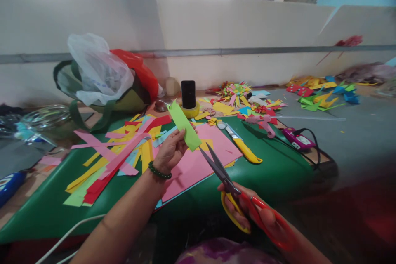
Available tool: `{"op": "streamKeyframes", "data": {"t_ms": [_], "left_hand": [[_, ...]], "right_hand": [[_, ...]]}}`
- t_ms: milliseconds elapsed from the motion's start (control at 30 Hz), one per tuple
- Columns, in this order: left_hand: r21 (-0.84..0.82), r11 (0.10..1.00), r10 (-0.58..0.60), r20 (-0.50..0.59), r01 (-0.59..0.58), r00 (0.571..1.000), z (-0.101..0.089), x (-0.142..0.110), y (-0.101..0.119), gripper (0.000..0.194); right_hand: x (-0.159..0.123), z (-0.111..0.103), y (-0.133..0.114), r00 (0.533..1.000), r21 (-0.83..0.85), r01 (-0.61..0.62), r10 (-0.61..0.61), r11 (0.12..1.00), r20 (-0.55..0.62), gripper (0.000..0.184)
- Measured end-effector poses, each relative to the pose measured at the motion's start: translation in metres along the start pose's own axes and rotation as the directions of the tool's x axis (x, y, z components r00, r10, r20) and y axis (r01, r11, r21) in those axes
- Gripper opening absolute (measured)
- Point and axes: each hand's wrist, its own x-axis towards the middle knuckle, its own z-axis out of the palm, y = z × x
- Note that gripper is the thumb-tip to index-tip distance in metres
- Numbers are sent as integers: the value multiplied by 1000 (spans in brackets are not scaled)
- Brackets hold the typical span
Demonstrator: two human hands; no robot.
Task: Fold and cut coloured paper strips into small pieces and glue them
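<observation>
My left hand (173, 148), with a green bead bracelet at the wrist, pinches a light green paper strip (185, 128) that slants up to the left. In my right hand (244, 206) is a pair of scissors (222, 171) with one red and one yellow handle. Their blades stand slightly apart, with the tips close to the lower end of the strip. Whether the tips touch the paper I cannot tell. Below both hands lies a stack of pink paper sheets (198, 173) with blue and yellow edges showing. A small yellow paper piece (202, 145) rests on it.
Coloured paper strips (114, 161) are piled at the left on the green mat (278, 173). A yellow box cutter (246, 148), a pink glue gun (262, 123) and a purple power strip (297, 139) lie right. Behind stand a phone (188, 94), a tape roll (191, 112) and a bag (123, 101).
</observation>
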Motion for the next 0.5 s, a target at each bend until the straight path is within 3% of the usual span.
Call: {"op": "streamKeyframes", "data": {"t_ms": [267,500], "left_hand": [[72,997,-24,113,16,993,-2,-2,-7,8],[206,977,-126,307,63,943,-1,-10,-13,34]], "right_hand": [[9,3,4,999,11,40,-39,999,-22,82],[22,6,13,995,55,93,-90,994,-44,81]]}}
